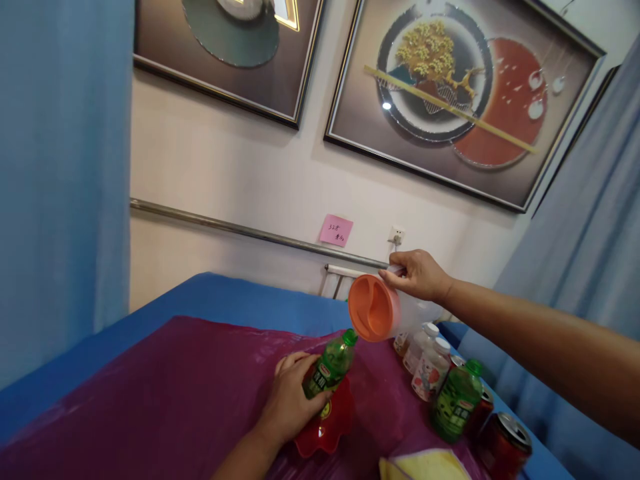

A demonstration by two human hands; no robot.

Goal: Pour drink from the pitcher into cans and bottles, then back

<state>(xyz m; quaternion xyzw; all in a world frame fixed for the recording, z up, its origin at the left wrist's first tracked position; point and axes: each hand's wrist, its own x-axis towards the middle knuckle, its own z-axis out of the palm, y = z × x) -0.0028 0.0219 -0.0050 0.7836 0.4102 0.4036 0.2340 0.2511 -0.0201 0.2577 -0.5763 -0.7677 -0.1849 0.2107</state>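
Note:
My left hand [293,399] is wrapped around a green plastic bottle [334,363] that stands over a red scalloped dish [327,433]. My right hand [419,275] grips the handle of a translucent pitcher [413,313] with an orange lid [374,308]. The pitcher is tipped on its side, its lid end close to the bottle's mouth and slightly above it. Whether any liquid runs between them, I cannot tell. The dish is partly hidden behind my left hand and the bottle.
A purple plastic sheet [165,407] covers the blue table [225,293]. On the right stand white-capped bottles [431,373], another green bottle [456,403] and red cans [504,443]. A yellow cloth [425,467] lies at the front. Blue curtains [65,167] hang at both sides.

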